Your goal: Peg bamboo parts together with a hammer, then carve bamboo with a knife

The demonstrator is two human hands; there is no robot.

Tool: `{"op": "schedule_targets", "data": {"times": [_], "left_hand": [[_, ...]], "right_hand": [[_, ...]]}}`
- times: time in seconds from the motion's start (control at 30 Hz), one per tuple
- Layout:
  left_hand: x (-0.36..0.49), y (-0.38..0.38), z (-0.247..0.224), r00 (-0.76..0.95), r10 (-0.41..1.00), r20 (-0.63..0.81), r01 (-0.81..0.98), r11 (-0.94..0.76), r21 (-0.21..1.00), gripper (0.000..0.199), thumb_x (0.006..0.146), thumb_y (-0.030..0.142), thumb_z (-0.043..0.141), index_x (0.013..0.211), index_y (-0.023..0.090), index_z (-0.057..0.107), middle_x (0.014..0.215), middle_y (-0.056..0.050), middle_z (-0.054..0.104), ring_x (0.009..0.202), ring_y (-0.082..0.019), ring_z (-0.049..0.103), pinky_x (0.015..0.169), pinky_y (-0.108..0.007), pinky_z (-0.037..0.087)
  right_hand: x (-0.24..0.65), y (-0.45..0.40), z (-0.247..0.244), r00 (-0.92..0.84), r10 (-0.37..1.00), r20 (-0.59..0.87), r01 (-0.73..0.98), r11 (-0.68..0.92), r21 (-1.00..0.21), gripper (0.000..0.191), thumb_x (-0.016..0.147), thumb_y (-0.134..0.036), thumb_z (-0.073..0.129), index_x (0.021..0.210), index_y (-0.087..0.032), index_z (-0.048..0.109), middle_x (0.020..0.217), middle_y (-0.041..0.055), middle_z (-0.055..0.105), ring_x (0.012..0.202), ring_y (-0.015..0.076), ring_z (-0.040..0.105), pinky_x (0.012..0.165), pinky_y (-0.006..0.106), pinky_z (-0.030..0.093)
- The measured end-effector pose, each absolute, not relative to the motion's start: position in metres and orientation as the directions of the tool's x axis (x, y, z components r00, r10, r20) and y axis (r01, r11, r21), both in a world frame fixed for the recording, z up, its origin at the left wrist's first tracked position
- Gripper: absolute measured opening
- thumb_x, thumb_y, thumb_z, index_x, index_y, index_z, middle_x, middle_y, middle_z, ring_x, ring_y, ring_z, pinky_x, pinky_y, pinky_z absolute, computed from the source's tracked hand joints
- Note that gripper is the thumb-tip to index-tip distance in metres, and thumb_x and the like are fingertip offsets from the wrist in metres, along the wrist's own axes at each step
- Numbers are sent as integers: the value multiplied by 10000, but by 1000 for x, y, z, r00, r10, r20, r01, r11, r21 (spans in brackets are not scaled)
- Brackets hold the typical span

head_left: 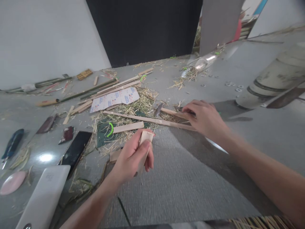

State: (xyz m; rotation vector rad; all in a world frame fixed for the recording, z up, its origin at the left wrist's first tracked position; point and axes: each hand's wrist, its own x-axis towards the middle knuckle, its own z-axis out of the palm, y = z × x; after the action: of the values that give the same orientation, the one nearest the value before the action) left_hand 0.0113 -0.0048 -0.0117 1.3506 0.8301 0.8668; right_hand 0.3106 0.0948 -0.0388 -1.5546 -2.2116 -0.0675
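Note:
My left hand [133,156] is closed around a short flat bamboo piece [146,136], with the thumb pressed on its face and its upper end sticking out. To the right, my right hand [202,116] reaches down to the work surface with its fingers curled together. A small hammer [169,112] has its handle running under those fingers, beside a dark thing at the fingertips; what they grip is hidden. One long bamboo strip [147,119] passes below the same hand. Nearer my left hand lie another flat bamboo piece [128,127] and a bright green curved strip [110,129].
Plant shavings [145,98] and a printed paper sheet [114,99] lie mid-table. On the left are a black phone [75,149], a white power bank [45,197], and a blue-handled tool [13,143]. A thick cylinder [274,79], a blade [283,97] and several small rings [238,90] are at right.

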Motion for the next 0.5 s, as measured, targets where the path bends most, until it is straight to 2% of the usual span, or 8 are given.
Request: {"op": "schedule_targets", "data": {"times": [0.13, 0.2, 0.4, 0.5], "left_hand": [[11, -3, -12, 447, 894, 3, -36, 15, 999, 182, 1130, 377, 435, 1131, 209, 505, 666, 44, 644, 514, -100, 554, 547, -230, 485], [11, -3, -12, 434, 901, 7, -35, 9, 999, 207, 1133, 383, 425, 1067, 209, 514, 678, 44, 634, 527, -94, 551, 571, -234, 483], [9, 1, -14, 358, 934, -14, -46, 33, 998, 296, 1118, 419, 453, 940, 196, 531, 685, 32, 597, 553, -94, 541, 562, -232, 441], [7, 5, -18, 301, 951, -74, -72, 100, 992, 292, 1095, 433, 505, 945, 188, 557, 705, 25, 587, 579, -97, 539, 574, -228, 438]], "right_hand": [[329, 108, -39, -122, 945, 303, 970, 178, -166, 190, 959, -280, 580, 1085, -230, 713, 1165, 99, 675, 1104, 321, 570, 870, 434, 408], [335, 112, -38, -93, 960, 265, 979, 136, -152, 209, 962, -324, 592, 1107, -226, 708, 1171, 111, 665, 1120, 333, 563, 863, 434, 416], [343, 116, -40, -132, 976, 171, 976, 158, -151, 231, 965, -407, 617, 1049, -219, 720, 1100, 98, 677, 964, 270, 608, 781, 370, 425], [344, 117, -42, -128, 977, 171, 975, 156, -156, 242, 979, -408, 594, 1053, -198, 691, 1136, 109, 674, 990, 281, 618, 791, 375, 429]]}}
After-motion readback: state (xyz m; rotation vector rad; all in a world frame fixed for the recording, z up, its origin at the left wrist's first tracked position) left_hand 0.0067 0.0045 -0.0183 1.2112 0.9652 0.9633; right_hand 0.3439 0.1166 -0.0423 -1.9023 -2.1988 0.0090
